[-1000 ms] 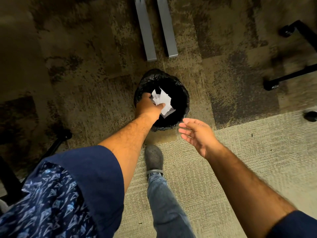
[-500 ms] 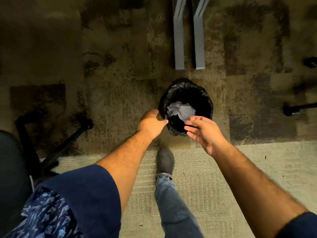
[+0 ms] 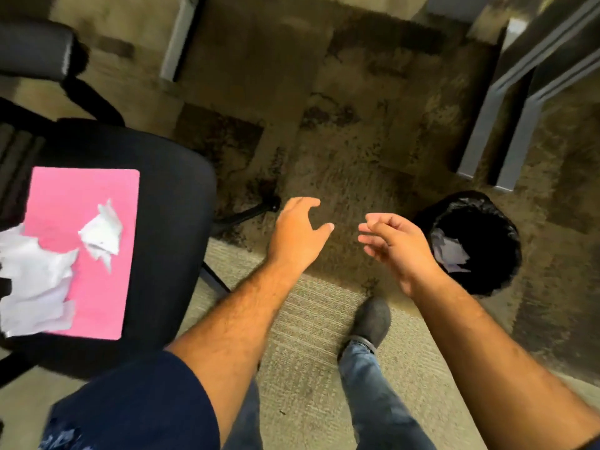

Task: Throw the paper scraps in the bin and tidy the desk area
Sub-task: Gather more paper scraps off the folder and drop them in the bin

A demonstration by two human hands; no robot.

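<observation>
One black office chair [image 3: 168, 203] stands at nine o'clock, carrying one pink sheet [image 3: 97, 287]. On that sheet lie two clumps of white paper scraps: a small one [image 3: 102, 237] and a larger one [image 3: 35, 284] at its left edge. One black-lined bin [image 3: 487, 271] sits at three o'clock. Two bare hands show, left [image 3: 297, 237] and right [image 3: 401, 248], both empty. One dark shoe [image 3: 371, 319] is at six o'clock. Two grey desk legs [image 3: 487, 131] stand at two o'clock.

No text, label, brand, number or sign can be read anywhere. The pink folder [image 3: 81, 251] on the chair seat [image 3: 175, 203] shows a plain face, the white paper scraps [image 3: 35, 280] lying on it carry no legible marks, and the scraps inside the black-lined bin [image 3: 487, 219] are too blurred to show any writing.
</observation>
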